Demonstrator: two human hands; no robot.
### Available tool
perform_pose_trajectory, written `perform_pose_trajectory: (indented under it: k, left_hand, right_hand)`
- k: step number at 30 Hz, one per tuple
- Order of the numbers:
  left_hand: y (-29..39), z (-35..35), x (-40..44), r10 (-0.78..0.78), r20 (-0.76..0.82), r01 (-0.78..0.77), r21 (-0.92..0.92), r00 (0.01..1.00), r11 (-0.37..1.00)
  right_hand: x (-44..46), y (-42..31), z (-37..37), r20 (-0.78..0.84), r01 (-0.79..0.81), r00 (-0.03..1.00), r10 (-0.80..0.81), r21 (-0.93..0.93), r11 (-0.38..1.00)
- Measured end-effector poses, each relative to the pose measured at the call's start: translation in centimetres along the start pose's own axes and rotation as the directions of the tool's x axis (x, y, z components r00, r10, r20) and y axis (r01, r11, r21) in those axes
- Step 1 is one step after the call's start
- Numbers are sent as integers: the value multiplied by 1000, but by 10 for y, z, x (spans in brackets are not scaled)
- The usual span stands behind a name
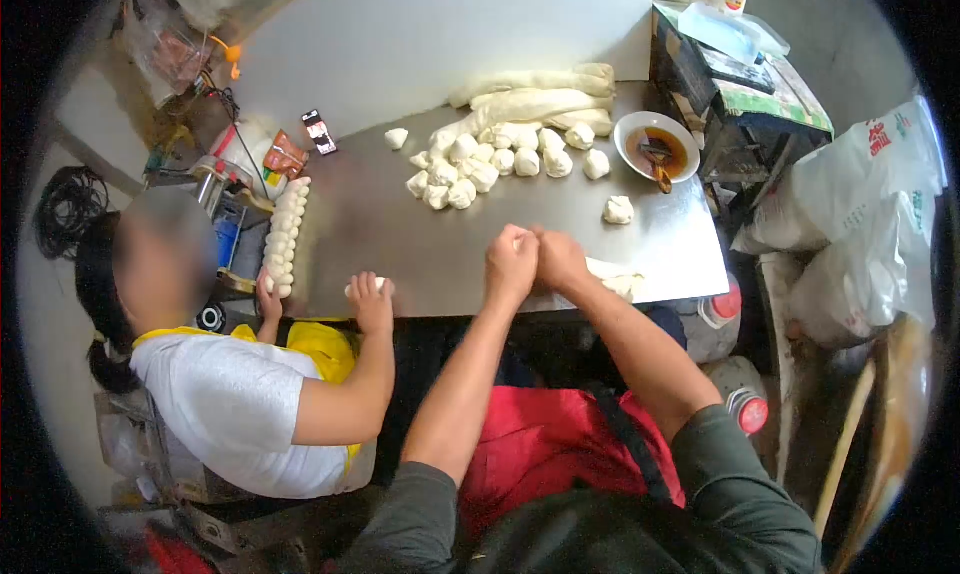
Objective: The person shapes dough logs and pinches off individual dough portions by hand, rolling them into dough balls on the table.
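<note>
My left hand (511,265) and my right hand (560,260) meet above the front part of the metal table (420,244). Fingers on both are closed. A small bit of pale dough (518,243) shows at the top of my left hand; the rest is hidden. What my right hand grips, if anything, is out of sight. Just right of it, a length of dough (618,277) lies along the table's front edge. One gathered dough ball (618,210) sits apart, up and to the right. Farther back is a heap of similar balls (480,169), with long dough rolls (540,94) behind.
A white bowl (624,139) of brown liquid with a spoon stands back right. At left, a seated co-worker (235,404) presses a dough piece, beside a row of dough balls (286,234). A phone (319,132) lies back left. Plastic sacks (860,224) are on the right.
</note>
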State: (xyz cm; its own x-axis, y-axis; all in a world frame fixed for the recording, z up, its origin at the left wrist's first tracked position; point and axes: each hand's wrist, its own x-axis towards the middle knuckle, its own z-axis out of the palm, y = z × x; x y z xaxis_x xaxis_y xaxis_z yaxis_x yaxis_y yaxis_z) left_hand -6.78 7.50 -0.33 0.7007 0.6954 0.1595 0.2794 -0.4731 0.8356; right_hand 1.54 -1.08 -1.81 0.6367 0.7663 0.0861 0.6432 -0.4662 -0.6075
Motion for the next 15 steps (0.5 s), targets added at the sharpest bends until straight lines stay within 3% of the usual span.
perform_pose_trajectory:
  k: [2, 3, 4, 5, 6, 7, 8, 10, 12, 15]
  left_hand:
    - [10, 20, -12, 93, -254, -68, 109, 963, 992]
    - [14, 28, -13, 200, -417, -170, 108, 887, 980]
    - [13, 26, -11, 201, -418, -170, 110, 886, 979]
    - [10, 23, -7, 46, -284, -53, -16, 958, 998]
    - [7, 19, -3, -102, -130, 86, -123, 986, 989]
    - [3, 14, 1, -168, -60, 164, -71, 984, 984]
    - [0, 11, 2, -171, -74, 166, -69, 982, 984]
    - [-3, 8, 0, -17, -156, 34, 105, 988, 994]
    - [-4, 6, 1, 3, -164, 13, 98, 986, 995]
    - [-2, -2, 1, 163, -127, -142, 161, 978, 977]
  right_hand:
    - [0, 16, 19, -33, 102, 994, -104, -70, 992]
    - [-4, 12, 15, -6, 8, 1000, -8, 1, 1000]
    - [-9, 6, 14, 33, -90, 996, 88, 70, 993]
    - [-15, 4, 21, -117, -43, 992, 42, -8, 999]
    - [-14, 5, 29, -112, -39, 993, 38, -6, 999]
    - [-11, 6, 37, -153, -54, 987, 43, -69, 996]
    - [-8, 6, 43, -198, -68, 979, 41, -129, 989]
    - [-13, -4, 41, -216, -23, 976, -13, -161, 987]
    - [-12, -9, 37, -162, -73, 986, 38, -220, 973]
    - [-7, -15, 25, -28, -138, 990, 135, -188, 972]
